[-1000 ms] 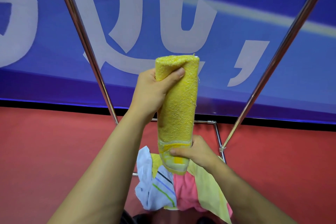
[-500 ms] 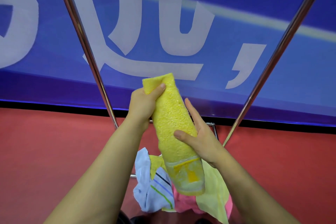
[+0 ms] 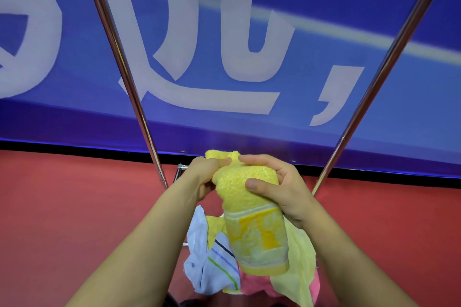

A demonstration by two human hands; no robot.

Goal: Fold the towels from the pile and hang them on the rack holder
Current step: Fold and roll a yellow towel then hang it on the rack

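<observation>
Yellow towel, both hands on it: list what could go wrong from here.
1. The yellow towel is only loosely folded; the left hand and right hand squeeze its top end, so the free patterned lower end could unfold as it is lifted.
2. It hangs right over the pile of towels; a slip would likely drop it back in.
3. The rack poles slant steeply on both sides, so a towel hung there might slide down.

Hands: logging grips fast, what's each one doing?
Left hand: closed on the yellow towel, upper end.
Right hand: closed on the yellow towel.
</observation>
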